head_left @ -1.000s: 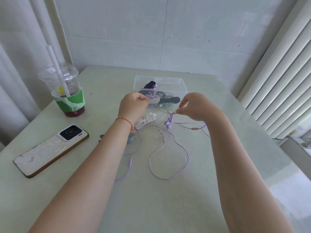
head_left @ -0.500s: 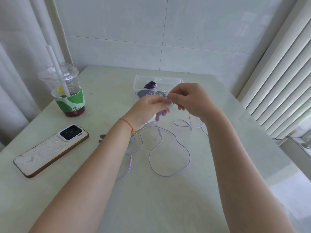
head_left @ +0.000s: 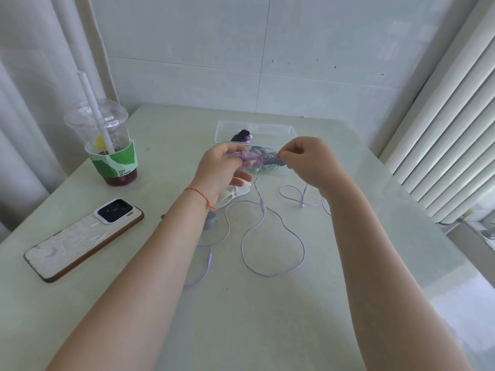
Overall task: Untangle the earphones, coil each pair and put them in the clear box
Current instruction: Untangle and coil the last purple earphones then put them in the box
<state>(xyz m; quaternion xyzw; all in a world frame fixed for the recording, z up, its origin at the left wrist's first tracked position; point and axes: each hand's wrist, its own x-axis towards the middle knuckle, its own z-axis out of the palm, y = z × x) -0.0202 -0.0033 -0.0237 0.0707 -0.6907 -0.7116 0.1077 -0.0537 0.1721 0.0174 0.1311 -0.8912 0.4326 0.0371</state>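
Note:
A pair of purple earphones (head_left: 273, 245) trails in loose loops over the pale green table (head_left: 267, 317), its plug lying near my left forearm. My left hand (head_left: 221, 170) holds the earbud end of the purple earphones just in front of the clear box (head_left: 286, 129). My right hand (head_left: 308, 159) pinches the thin cord a short way to the right, stretching it between both hands. Inside the clear box lie a coiled dark green pair and a black-and-purple item. A white object (head_left: 233, 195) lies partly hidden under my left wrist.
A plastic cup with a straw and green sleeve (head_left: 109, 148) stands at the left. A phone (head_left: 83, 239) lies face down near the left edge. A small grey item (head_left: 210, 220) peeks out beside my left forearm. White slatted blinds (head_left: 450, 129) line the right side.
Both hands rose from the table toward the box, came together, then drew slightly apart with the cord stretched between them. The earbuds left the table and the loops shifted.

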